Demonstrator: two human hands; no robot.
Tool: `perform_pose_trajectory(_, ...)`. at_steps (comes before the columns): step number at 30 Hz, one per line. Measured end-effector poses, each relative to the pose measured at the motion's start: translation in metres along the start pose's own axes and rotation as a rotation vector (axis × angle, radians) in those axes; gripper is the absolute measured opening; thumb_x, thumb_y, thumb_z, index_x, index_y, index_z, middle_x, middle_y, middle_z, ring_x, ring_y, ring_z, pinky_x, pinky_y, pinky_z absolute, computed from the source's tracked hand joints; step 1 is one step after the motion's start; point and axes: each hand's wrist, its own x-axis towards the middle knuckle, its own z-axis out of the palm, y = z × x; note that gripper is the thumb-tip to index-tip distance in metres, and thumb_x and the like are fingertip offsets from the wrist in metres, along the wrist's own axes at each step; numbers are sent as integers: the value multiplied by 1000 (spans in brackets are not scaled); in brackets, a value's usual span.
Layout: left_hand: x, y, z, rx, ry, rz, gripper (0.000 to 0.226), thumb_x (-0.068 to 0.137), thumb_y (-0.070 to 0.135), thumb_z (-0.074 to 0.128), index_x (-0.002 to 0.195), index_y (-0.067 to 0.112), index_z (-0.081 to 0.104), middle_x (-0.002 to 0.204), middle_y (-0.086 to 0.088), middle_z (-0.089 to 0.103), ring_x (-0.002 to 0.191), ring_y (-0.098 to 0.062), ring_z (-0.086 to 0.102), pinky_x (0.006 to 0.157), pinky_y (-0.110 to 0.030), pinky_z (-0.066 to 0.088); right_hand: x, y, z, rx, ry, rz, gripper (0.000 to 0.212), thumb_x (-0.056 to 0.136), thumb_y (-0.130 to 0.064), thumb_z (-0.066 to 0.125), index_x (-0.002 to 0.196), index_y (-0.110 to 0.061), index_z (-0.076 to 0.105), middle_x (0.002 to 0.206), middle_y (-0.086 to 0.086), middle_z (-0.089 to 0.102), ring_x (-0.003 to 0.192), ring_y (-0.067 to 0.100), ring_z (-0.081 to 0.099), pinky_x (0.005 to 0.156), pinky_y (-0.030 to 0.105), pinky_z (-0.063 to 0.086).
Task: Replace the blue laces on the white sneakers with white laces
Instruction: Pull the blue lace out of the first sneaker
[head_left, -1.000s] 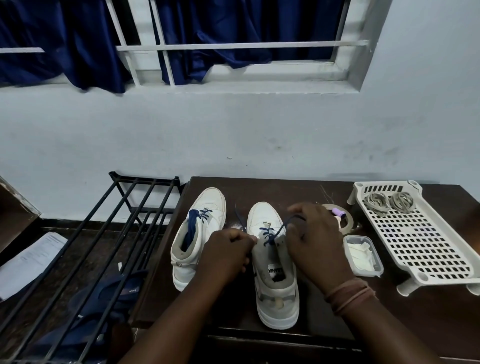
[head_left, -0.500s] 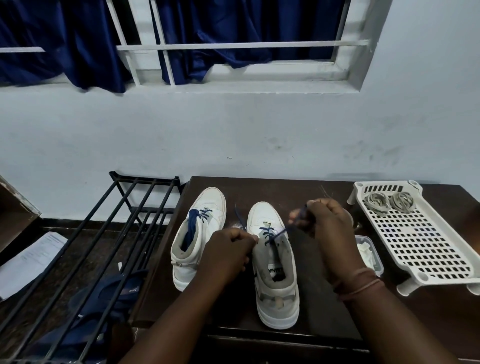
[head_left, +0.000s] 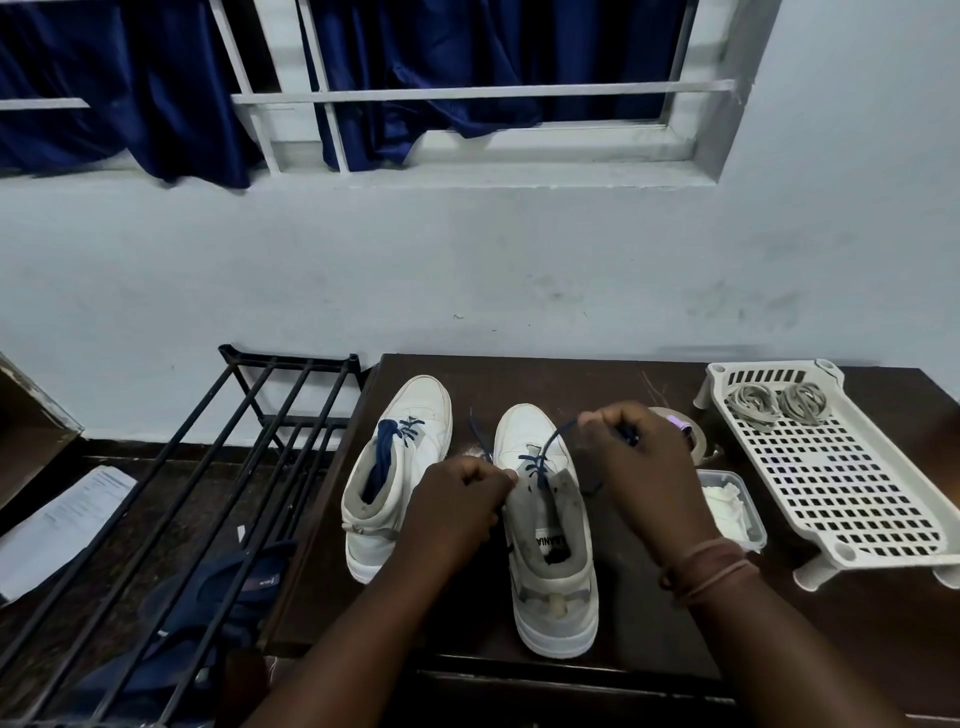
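Sneaker (head_left: 550, 530) toe toward wall; right hand (head_left: 641, 467) pinching blue lace (head_left: 553, 441).

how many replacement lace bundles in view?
2. Both lie at the far end of the white tray, side by side: one bundle on the left, the other bundle right of it. None visible elsewhere; more could be hidden behind the hands.

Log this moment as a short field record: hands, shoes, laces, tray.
left hand: grips the near white sneaker's collar edge
right hand: pinches the blue lace, pulled taut from the eyelets
far white sneaker: blue lace still threaded
white perforated plastic tray: holds two coiled pale laces
stage: unlacing, only lowest eyelets left
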Motion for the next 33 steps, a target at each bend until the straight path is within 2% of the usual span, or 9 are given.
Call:
perform_pose_trajectory(4,2,-5,4,32,11,-13,21,89,41,69,81,23,76,61,7,67,54,-7,59,62,-25,49,2,0,-10,13,101,74,19,90,-18,67,73,-9,67,69,-5,65,62,0,53,64,19,43)
perform_pose_trajectory(8,2,-5,13,-4,44,18,18,88,39,69,85,23,75,75,7,74,62,-5,64,67,-24,49,0,15,-1,-222,-178,152,18,86,-37,69,85,-20,73,81,-5,71,78,6,64,78,29,52)
perform_pose_trajectory(10,2,-5,20,-23,76,36,20,89,42,71,88,22,73,81,7,75,72,-4,68,66,-18,49,-6,20,8,-307,-278,151,39,78,-51,65,106,-25,71,102,-9,70,97,7,64,92,32,51)
perform_pose_trajectory(12,4,-10,28,-44,104,61,26,85,48,75,90,23,71,83,8,74,78,-5,69,72,-22,52,-11,22,14,-372,-326,101,44,78,-42,66,119,-25,67,118,-8,65,111,7,59,100,24,45)
perform_pose_trajectory(16,5,-17,35,67,142,117,28,78,48,81,91,28,67,82,12,69,76,6,63,64,-10,45,-19,24,22,-448,-252,16,14,85,-22,61,96,-23,70,97,-4,68,95,13,63,85,29,50)
perform_pose_trajectory(19,9,-21,31,126,97,127,23,79,37,81,96,30,67,87,12,68,78,2,63,64,-9,43,-19,27,24,-423,-226,110,14,82,-22,65,94,-27,70,91,-8,70,87,11,65,82,33,54)
perform_pose_trajectory(25,20,-22,21,256,40,195,38,82,15,75,116,31,70,101,12,66,92,-1,62,75,-5,40,-4,38,13,-328,-237,225,6,79,-21,71,83,-26,72,80,-12,68,72,1,62,64,21,45)
perform_pose_trajectory(28,22,-24,19,379,100,287,42,76,15,77,112,36,75,98,19,63,95,-5,65,89,-18,48,-2,39,8,-270,-231,234,8,79,-15,74,78,-23,72,74,-10,68,65,3,61,60,21,45)
perform_pose_trajectory(33,20,-27,21,471,133,415,51,74,13,74,119,39,73,110,8,71,101,-9,65,93,-26,51,-1,41,6,-234,-238,283,12,79,-11,72,72,-20,72,63,-5,68,55,6,58,56,21,45)
